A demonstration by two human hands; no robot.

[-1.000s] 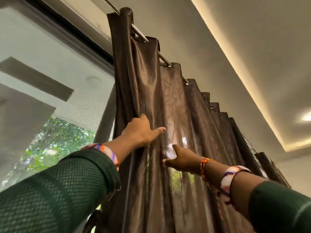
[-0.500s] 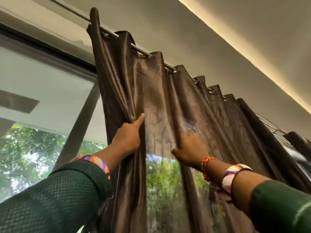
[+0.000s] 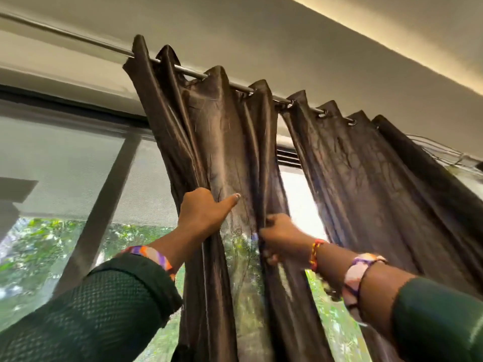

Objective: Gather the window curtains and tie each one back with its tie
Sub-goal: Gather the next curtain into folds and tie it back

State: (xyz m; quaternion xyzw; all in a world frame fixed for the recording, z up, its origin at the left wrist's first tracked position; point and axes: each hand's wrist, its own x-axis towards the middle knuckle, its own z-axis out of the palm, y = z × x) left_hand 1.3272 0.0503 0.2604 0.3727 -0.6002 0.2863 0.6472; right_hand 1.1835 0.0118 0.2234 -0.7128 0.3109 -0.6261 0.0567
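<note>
A dark brown shiny curtain (image 3: 224, 142) hangs by eyelets from a metal rod (image 3: 78, 39) and is bunched into folds. My left hand (image 3: 202, 211) grips a fold of this curtain, thumb stretched across the cloth. My right hand (image 3: 281, 235) is closed on the curtain's right edge. A gap of bright window separates it from a second brown curtain (image 3: 366, 178) hanging to the right on the same rod. No tie is in view.
The window (image 3: 65, 165) behind has a dark frame and an upright bar (image 3: 104, 205), with green trees outside. Thin wires (image 3: 439, 152) run along the wall at far right. The ceiling with a lit cove is above.
The view has swung right and down. My right hand went from lying flat on the cloth to gripping the curtain's edge, and a gap has opened between the two curtains.
</note>
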